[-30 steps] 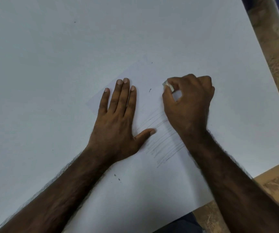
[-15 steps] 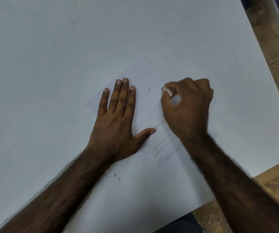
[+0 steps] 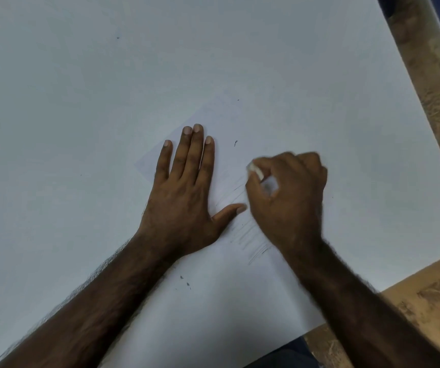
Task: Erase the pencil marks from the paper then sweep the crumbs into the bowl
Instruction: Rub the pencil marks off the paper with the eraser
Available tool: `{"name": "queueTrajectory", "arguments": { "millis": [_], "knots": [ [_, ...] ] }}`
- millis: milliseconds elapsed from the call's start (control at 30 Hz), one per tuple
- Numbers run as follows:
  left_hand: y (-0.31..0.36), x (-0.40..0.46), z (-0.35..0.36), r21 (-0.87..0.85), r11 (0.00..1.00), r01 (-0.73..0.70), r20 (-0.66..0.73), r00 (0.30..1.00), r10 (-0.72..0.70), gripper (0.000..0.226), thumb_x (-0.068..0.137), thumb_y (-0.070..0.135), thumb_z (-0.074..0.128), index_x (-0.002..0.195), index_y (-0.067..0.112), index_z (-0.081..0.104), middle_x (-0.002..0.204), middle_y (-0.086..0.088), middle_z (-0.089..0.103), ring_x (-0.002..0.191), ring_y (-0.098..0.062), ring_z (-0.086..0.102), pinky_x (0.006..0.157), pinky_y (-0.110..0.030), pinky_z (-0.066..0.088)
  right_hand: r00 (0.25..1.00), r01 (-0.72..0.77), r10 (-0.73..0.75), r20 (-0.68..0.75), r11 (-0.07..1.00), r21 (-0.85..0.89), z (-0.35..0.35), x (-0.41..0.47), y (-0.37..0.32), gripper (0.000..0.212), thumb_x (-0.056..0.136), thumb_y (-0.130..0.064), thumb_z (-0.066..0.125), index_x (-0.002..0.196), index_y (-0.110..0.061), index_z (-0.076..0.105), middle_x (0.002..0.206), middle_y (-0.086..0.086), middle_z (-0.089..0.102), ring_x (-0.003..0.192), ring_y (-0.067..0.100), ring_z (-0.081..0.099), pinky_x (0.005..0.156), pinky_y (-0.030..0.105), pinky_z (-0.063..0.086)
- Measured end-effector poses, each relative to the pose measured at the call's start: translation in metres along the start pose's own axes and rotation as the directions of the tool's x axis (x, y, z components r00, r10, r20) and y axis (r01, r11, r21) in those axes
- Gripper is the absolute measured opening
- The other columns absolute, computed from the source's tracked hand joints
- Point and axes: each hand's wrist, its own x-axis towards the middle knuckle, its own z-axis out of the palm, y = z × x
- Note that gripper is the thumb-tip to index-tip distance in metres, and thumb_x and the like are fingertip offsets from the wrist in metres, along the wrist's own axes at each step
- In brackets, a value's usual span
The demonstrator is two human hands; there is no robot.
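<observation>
White eraser (image 3: pixel 256 171) sits pinched in the right hand (image 3: pixel 287 205), its grip narrow, fingers and thumb curled round it so only one end shows; the hand is blurred. In the head view the pencil marks (image 3: pixel 250 235) run as slanted strokes, long axis from lower left up to the right, and most of those left lie toward the wrist side of that grip, nearer the person, partly under the hand. The paper (image 3: pixel 229 160) lies skewed on the pale counter (image 3: pixel 80 102). The left hand (image 3: pixel 184 197) presses flat on the sheet just beside the strokes, fingers straight, thumb tip near the right hand. Dark crumbs (image 3: pixel 184 281) lie near the left forearm. No bowl is in view
</observation>
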Motion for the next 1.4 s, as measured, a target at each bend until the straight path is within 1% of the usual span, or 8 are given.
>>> {"name": "queueTrajectory", "arguments": {
  "millis": [100,300,500,733,967,1167,1267,1400],
  "knots": [
    [0.000,0.000,0.001,0.002,1.000,0.000,-0.005,1.000,0.000,0.113,0.100,0.084,0.029,0.171,-0.002,0.009,0.180,-0.022,0.000,0.169,-0.036,-0.003,0.133,-0.062,0.011,0.999,0.051,-0.051,0.011,0.999,-0.009,-0.002,-0.005,0.002,0.010,0.092,-0.024,0.073,0.100,-0.022,0.079,0.094,-0.004,0.075,0.096,0.029,0.060,0.080,0.042,0.040],
    [0.000,0.000,0.001,-0.005,1.000,0.004,0.001,1.000,-0.004,0.115,0.099,0.085,0.034,0.171,-0.001,0.009,0.181,-0.022,0.001,0.169,-0.035,-0.003,0.134,-0.061,0.008,0.993,-0.097,0.095,-0.063,0.995,-0.028,-0.001,0.039,0.016,0.012,0.095,-0.027,0.070,0.100,-0.020,0.079,0.097,-0.002,0.076,0.102,0.031,0.059,0.086,0.036,0.035],
    [-0.001,0.000,0.000,0.010,1.000,-0.006,0.005,1.000,0.005,0.109,0.102,0.080,0.026,0.171,-0.003,0.009,0.180,-0.023,0.000,0.169,-0.036,-0.003,0.134,-0.062,0.010,0.993,0.103,-0.104,0.060,0.995,0.010,0.006,-0.005,-0.014,0.015,0.095,-0.027,0.069,0.105,-0.020,0.078,0.098,-0.001,0.075,0.096,0.029,0.061,0.079,0.045,0.046],
    [0.000,0.001,0.000,0.005,1.000,0.007,0.028,1.000,-0.008,0.116,0.099,0.087,0.030,0.171,0.000,0.006,0.181,-0.021,-0.002,0.169,-0.034,-0.006,0.135,-0.060,0.007,0.999,-0.033,0.031,-0.041,0.998,-0.056,0.012,0.052,0.003,0.014,0.097,-0.031,0.066,0.103,-0.024,0.077,0.101,-0.006,0.074,0.103,0.027,0.058,0.084,0.042,0.040],
    [0.000,0.001,-0.001,0.020,1.000,-0.007,0.024,1.000,0.006,0.110,0.101,0.082,0.023,0.171,-0.002,0.007,0.180,-0.023,-0.002,0.169,-0.036,-0.004,0.134,-0.061,0.009,0.993,0.093,-0.095,0.069,0.995,0.030,0.005,0.001,-0.012,0.015,0.096,-0.025,0.071,0.107,-0.017,0.078,0.100,-0.001,0.076,0.097,0.029,0.062,0.079,0.048,0.048],
    [0.001,0.001,-0.001,0.006,1.000,0.015,0.047,0.999,-0.015,0.117,0.098,0.089,0.026,0.172,0.002,0.003,0.181,-0.019,-0.005,0.169,-0.034,-0.007,0.135,-0.060,0.006,1.000,0.008,-0.008,-0.005,0.999,-0.034,0.015,0.066,-0.007,0.015,0.099,-0.027,0.067,0.107,-0.022,0.078,0.105,-0.003,0.075,0.107,0.027,0.059,0.088,0.049,0.047],
    [0.000,0.001,-0.001,0.009,1.000,0.014,0.051,0.999,-0.014,0.116,0.098,0.089,0.025,0.172,0.001,0.003,0.181,-0.019,-0.005,0.169,-0.034,-0.008,0.135,-0.060,0.007,1.000,-0.006,0.006,-0.011,1.000,-0.008,0.015,0.058,-0.009,0.013,0.099,-0.026,0.067,0.106,-0.022,0.077,0.103,-0.003,0.075,0.105,0.028,0.059,0.087,0.049,0.047],
    [-0.001,0.000,0.000,-0.002,1.000,-0.007,0.006,1.000,0.007,0.109,0.102,0.080,0.026,0.171,-0.002,0.010,0.180,-0.023,0.001,0.169,-0.036,-0.002,0.133,-0.063,0.011,0.991,0.115,-0.116,0.065,0.993,0.011,0.011,0.013,-0.021,0.016,0.097,-0.026,0.069,0.108,-0.019,0.077,0.101,-0.001,0.075,0.099,0.029,0.061,0.080,0.048,0.048]
  ]
}}
